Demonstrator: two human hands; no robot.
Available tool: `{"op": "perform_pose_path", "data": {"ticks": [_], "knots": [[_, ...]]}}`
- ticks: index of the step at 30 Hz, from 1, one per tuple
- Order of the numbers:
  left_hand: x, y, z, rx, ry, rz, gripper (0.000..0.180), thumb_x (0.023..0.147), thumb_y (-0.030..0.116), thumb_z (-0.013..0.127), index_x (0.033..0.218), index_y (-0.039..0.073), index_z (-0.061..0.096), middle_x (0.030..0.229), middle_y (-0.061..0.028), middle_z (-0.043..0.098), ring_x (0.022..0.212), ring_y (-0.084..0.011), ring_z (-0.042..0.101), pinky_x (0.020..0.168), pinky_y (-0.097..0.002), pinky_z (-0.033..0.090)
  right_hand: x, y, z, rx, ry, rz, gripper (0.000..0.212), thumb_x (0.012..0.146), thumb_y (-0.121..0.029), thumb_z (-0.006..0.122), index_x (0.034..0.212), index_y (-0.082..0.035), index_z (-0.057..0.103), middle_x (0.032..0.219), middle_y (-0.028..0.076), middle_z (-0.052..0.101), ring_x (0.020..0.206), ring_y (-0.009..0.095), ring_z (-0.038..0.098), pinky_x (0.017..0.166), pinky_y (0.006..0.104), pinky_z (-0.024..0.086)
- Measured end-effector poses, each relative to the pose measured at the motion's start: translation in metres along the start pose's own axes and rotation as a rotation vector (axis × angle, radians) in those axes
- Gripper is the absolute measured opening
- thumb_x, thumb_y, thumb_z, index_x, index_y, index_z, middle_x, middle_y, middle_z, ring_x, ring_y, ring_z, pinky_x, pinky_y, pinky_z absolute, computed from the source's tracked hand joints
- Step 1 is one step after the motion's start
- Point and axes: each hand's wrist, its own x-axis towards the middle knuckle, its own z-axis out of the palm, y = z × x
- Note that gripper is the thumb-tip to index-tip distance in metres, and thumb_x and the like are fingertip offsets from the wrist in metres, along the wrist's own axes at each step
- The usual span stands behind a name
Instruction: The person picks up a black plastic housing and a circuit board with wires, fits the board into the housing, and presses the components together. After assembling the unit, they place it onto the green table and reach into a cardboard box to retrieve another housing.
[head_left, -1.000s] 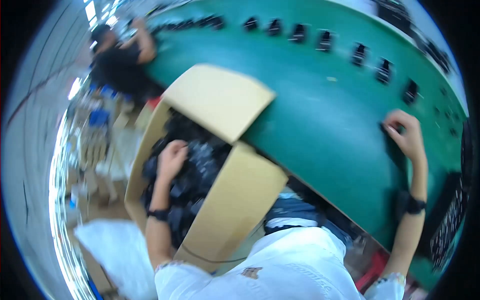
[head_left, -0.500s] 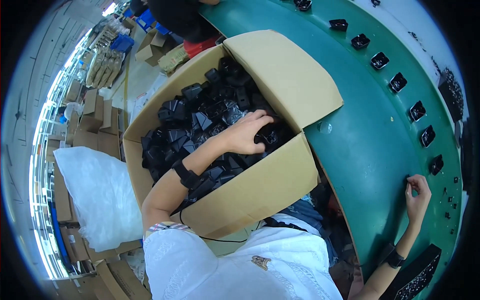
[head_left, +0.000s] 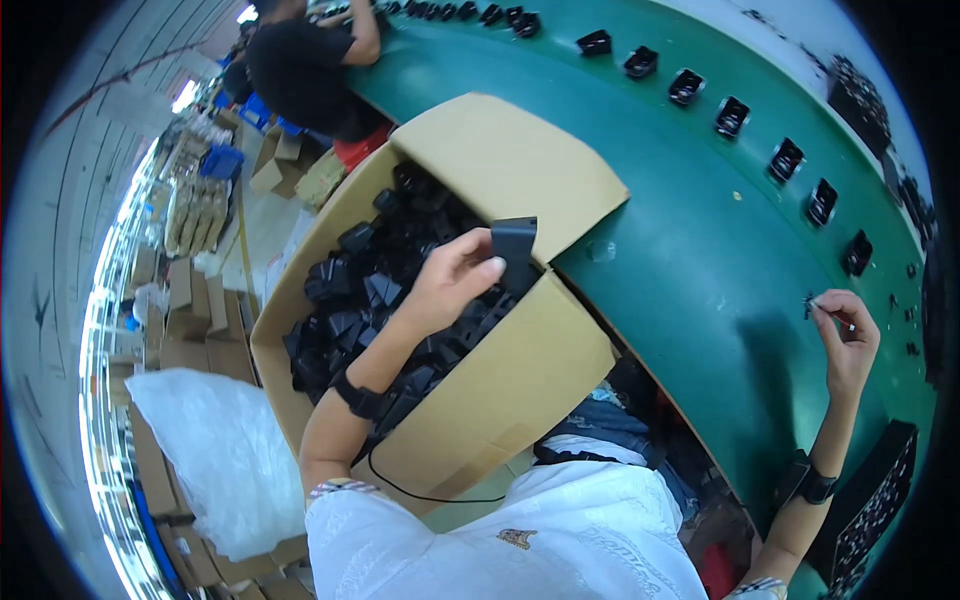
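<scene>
Cardboard box (head_left: pixel 510 370) of black parts (head_left: pixel 330 280); above it, the left hand (head_left: pixel 450 285), spread half a second ago, now pinches a black case (head_left: pixel 515 243), so both hands are loaded. Over the green table (head_left: pixel 660 230), the right hand (head_left: pixel 848 335) pinches a dark piece (head_left: pixel 809 304) (too small to identify).

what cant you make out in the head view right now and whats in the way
Head view:
- Small dark part in the right hand: too small to identify, partly covered by the fingers.
- Black plastic piece in the left hand: far side turned away.
- Cardboard box: bottom hidden by piled black pieces.
- Co-worker: head cut by the upper edge.
</scene>
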Motion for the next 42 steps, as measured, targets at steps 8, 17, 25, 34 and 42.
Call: {"op": "perform_pose_path", "data": {"ticks": [8,17,25,34,42], "knots": [[0.084,0.073,0.122,-0.571,-0.686,-0.079,0.053,0.101,0.028,0.06,0.142,-0.004,0.047,0.124,-0.0189,0.067,0.107,-0.0217,0.069,0.094,-0.0347,0.055,-0.016,-0.121,0.037,-0.126,0.124,-0.594,0.025,0.07,0.01,0.076,0.088,-0.006,0.072,0.087,0.008,0.074,0.074,0.019,0.063,0.065,0.0303,0.048],[0.149,0.121,0.239,-0.708,-0.96,-0.087,0.075,0.088,0.017,0.068,0.152,0.0,0.032,0.125,-0.022,0.063,0.105,-0.024,0.069,0.092,-0.037,0.058,-0.024,-0.129,-0.003,-0.396,0.286,-0.617,0.031,0.057,0.003,0.08,0.084,-0.01,0.075,0.09,0.001,0.075,0.069,0.019,0.059,0.06,0.0276,0.051],[0.179,0.148,0.293,-0.651,-1.008,0.127,0.085,0.078,0.03,0.074,0.148,0.0,0.037,0.133,-0.0272,0.057,0.121,-0.0339,0.062,0.105,-0.0462,0.051,-0.016,-0.122,-0.03,-0.469,0.478,-0.589,0.031,0.061,0.009,0.08,0.084,-0.011,0.075,0.088,0.0,0.075,0.069,0.018,0.06,0.063,0.0279,0.053],[0.2,0.113,0.327,-0.872,-1.042,0.206,0.087,0.076,0.026,0.075,0.15,-0.002,0.039,0.136,-0.0256,0.054,0.125,-0.0322,0.059,0.109,-0.044,0.046,-0.015,-0.114,-0.036,-0.347,0.46,-0.419,0.031,0.064,0.011,0.081,0.085,-0.011,0.073,0.088,0.002,0.077,0.073,0.017,0.061,0.067,0.0278,0.047],[0.205,0.055,0.335,-1.064,-0.977,0.07,0.079,0.082,0.014,0.075,0.151,-0.003,0.038,0.13,-0.0168,0.061,0.114,-0.0269,0.065,0.102,-0.0414,0.052,-0.007,-0.087,-0.026,-0.665,0.265,-0.253,0.025,0.068,0.005,0.078,0.089,-0.008,0.072,0.09,0.004,0.074,0.08,0.022,0.063,0.073,0.0342,0.05]]}}
